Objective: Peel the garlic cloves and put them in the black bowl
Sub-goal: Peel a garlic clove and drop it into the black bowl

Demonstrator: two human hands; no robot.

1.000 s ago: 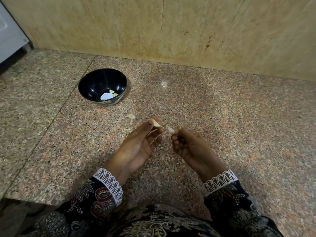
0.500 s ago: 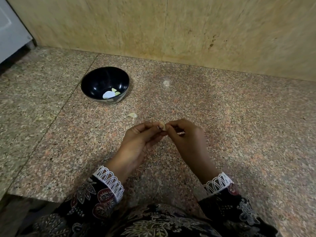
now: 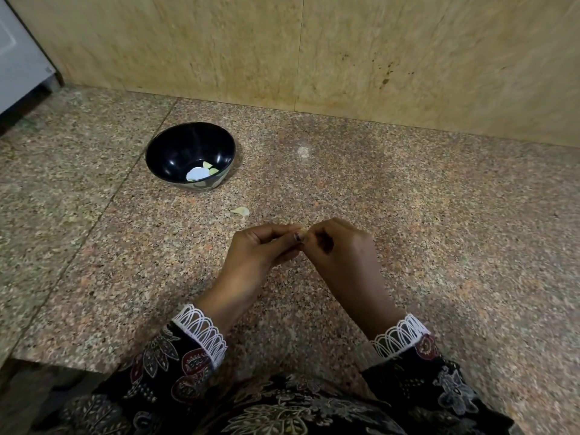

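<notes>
We see the fingertips of both hands meeting over the granite counter (image 3: pixel 408 246), curled in on a garlic clove (image 3: pixel 303 230) of which only a pale sliver shows between them. Our left hand (image 3: pixel 260 246) pinches it from one side, thumb and forefinger drawn together; our right hand (image 3: pixel 339 246) pinches it from the other, fingers bent inward, knuckles up. Just beyond the hands a scrap of garlic skin (image 3: pixel 241 211) lies loose on the stone. Farther off to the left sits the black bowl (image 3: pixel 175 152), upright, with a few pale peeled cloves (image 3: pixel 209 168) at its bottom. Lace-edged patterned sleeves (image 3: pixel 201 334) cover both wrists, and a beige wall (image 3: pixel 314 51) backs the counter
</notes>
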